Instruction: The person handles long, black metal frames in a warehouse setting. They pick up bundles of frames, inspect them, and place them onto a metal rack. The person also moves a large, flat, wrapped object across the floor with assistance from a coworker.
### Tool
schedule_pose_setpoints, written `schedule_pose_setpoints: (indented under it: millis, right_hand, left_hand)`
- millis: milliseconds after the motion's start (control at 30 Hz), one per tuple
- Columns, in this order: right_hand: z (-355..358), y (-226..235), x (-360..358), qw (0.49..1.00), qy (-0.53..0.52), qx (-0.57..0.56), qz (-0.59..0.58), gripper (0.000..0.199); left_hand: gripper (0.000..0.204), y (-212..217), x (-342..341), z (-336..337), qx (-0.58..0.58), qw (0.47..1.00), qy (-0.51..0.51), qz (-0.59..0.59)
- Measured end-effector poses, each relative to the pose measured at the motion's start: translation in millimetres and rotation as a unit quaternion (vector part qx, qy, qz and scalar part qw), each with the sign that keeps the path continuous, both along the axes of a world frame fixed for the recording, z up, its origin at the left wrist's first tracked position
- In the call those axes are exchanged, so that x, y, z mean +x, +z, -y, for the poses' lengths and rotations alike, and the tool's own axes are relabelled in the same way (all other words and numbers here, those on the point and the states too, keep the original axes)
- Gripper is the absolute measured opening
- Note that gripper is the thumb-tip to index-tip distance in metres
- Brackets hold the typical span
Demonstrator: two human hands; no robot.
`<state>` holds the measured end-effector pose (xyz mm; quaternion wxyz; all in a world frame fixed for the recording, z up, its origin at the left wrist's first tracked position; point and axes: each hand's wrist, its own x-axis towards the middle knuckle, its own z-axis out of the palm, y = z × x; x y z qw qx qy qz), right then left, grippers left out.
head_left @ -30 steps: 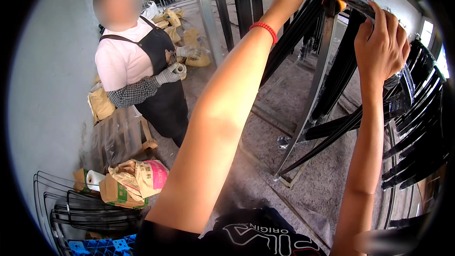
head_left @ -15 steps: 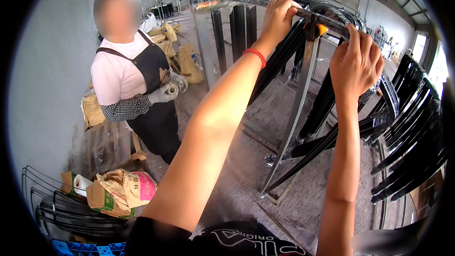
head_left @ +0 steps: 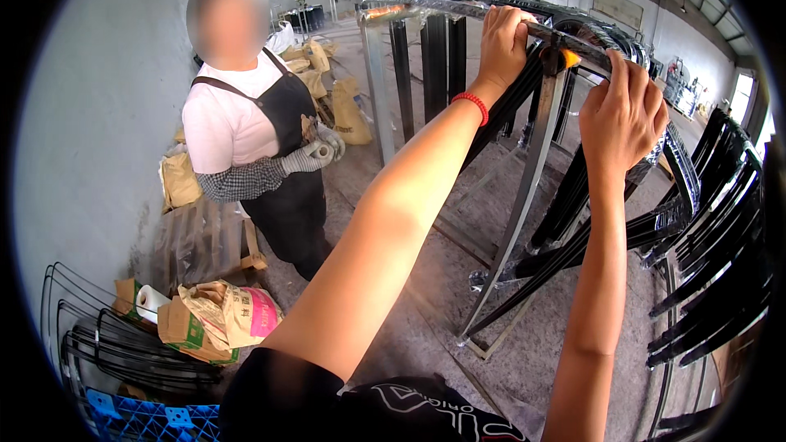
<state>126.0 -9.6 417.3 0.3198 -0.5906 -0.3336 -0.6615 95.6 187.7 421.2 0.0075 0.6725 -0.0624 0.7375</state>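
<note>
Both my arms reach forward to a metal rack, whose dark top bar (head_left: 585, 45) runs crosswise under my hands. My left hand (head_left: 506, 39), with a red bead bracelet (head_left: 473, 104) at its wrist, is closed round the bar left of the upright. Right of the upright, my right hand (head_left: 624, 110) curls its fingers over the bar's other end. A grey metal upright (head_left: 524, 164) slopes down between my hands, with an orange piece (head_left: 571, 57) at its top. Black curved tubes (head_left: 565, 205) wrapped in clear film hang along the rack behind.
At the left stands a person (head_left: 262, 131) in a dark apron and gloves, hands together. Near the wall are a printed paper sack (head_left: 233, 311), a cardboard box (head_left: 184, 327), thin black rods (head_left: 123, 352) and a blue plastic crate (head_left: 155, 417). More black tubes (head_left: 729, 254) hang at right.
The whole view has shifted, so everything sits slightly further right and mostly lower in it. Both my hands stay on the bar.
</note>
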Motion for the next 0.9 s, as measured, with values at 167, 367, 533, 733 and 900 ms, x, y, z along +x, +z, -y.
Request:
schedule_pose_setpoints:
  millis: [167, 367, 533, 733, 900]
  right_hand:
    - [0, 0, 6, 1.0, -0.008, -0.005, -0.021, 0.032]
    - [-3, -4, 6, 1.0, 0.004, 0.015, -0.003, 0.031]
    - [-2, 0, 2, 1.0, 0.024, 0.015, -0.001, 0.032]
    - [1, 2, -3, 1.0, 0.014, -0.001, -0.024, 0.033]
    - [-2, 1, -1, 1.0, 0.02, 0.009, 0.01, 0.033]
  left_hand:
    - [0.024, 5, 1, 3, 0.021, 0.999, -0.028, 0.01]
    - [0.016, -1, -5, 3, 0.012, 1.0, -0.026, -0.011]
    - [0.038, -4, 4, 4, 0.002, 0.999, 0.033, 0.028]
    - [0.045, -5, 7, 7, 0.004, 0.997, 0.054, 0.056]
    - [0.046, -9, 3, 5, 0.003, 0.998, 0.055, 0.044]
